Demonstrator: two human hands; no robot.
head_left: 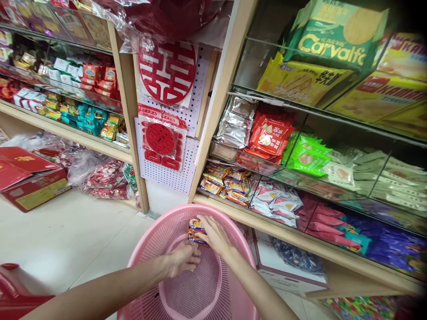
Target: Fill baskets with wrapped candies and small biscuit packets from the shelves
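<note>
A pink mesh plastic basket (156,242) sits low in front of me. Both my hands are inside it, against its far wall. My right hand (215,235) grips a small stack of orange and blue snack packets (195,231). My left hand (183,258) rests just below the packets, fingers curled toward them and touching the basket wall. On the shelf right above the basket lies a pile of similar orange snack packets (227,180).
Wooden shelves with glass dividers (300,178) hold silver, red, green, white and purple snack packets on the right. A pegboard with red paper decorations (167,73) hangs in the middle. A red carton (28,178) and bagged goods lie on the tiled floor at left.
</note>
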